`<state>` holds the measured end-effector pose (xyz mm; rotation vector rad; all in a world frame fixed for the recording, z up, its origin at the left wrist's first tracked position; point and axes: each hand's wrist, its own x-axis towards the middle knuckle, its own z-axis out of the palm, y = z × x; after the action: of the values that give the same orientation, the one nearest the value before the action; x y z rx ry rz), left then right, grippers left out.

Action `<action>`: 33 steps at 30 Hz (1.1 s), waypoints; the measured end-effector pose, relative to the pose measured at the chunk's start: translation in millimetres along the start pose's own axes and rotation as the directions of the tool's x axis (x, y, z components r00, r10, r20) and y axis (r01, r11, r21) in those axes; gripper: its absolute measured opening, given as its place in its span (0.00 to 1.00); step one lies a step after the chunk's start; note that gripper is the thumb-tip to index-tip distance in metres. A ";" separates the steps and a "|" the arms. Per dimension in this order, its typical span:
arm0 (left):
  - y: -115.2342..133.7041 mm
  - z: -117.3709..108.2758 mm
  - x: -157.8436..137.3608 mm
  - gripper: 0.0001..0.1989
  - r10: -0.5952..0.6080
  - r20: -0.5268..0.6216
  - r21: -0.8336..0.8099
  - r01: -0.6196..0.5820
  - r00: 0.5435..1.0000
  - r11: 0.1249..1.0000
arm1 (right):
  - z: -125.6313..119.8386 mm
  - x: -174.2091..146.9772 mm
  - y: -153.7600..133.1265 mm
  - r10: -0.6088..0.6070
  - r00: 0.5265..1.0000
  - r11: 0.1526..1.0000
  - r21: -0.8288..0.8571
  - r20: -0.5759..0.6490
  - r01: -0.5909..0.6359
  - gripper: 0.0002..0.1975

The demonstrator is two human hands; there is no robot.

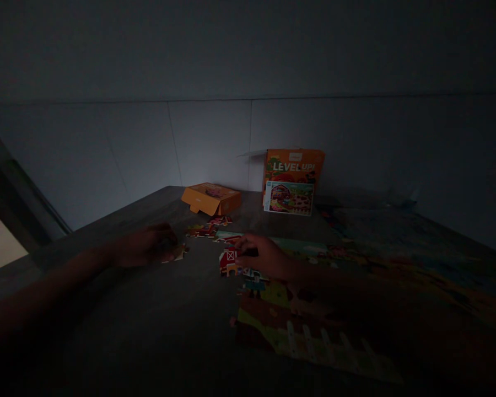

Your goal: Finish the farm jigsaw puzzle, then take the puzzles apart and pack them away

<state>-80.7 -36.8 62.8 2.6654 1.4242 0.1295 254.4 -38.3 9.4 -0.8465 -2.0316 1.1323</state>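
Note:
My right hand reaches in from the right, thumb and fingers closed on a red puzzle piece with a white-framed barn door. It holds this piece at the upper left edge of a partly joined farm puzzle, whose white fence lies at the near side. To the left, my left hand is curled over the table, its fingertips on a pale yellowish puzzle piece. Dim light and slight blur hide the exact grip. Loose puzzle pieces lie just beyond, between the hands.
An orange box lies on the grey table near the wall. Behind the puzzle, an upright orange "LEVEL UP!" box has a farm picture card leaning on it. Colourful printed sheets or puzzle parts cover the right side.

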 end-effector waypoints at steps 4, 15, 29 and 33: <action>39.1 11.9 2.5 0.23 0.167 -0.236 0.079 -0.152 0.957 0.985 | -1.5 5.4 2.8 -0.010 0.998 0.998 -0.057 -0.057 0.007 0.12; 80.8 31.2 8.1 0.22 0.534 -0.118 0.169 -0.513 0.837 0.842 | -65.8 11.7 -17.9 0.146 0.908 0.919 -0.395 0.392 0.022 0.20; 76.2 33.2 9.9 0.21 0.537 -0.123 0.144 -0.520 0.835 0.842 | -63.7 8.7 -36.0 0.260 0.861 0.798 -0.600 0.437 0.064 0.15; 77.5 33.0 9.5 0.20 0.524 -0.117 0.132 -0.510 0.844 0.850 | -57.1 6.3 -36.2 0.222 0.896 0.809 -0.585 0.384 0.051 0.10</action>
<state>-7.4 -73.7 41.4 3.1123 0.7062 0.3202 287.8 -22.3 66.3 -1.0548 -2.8308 0.7803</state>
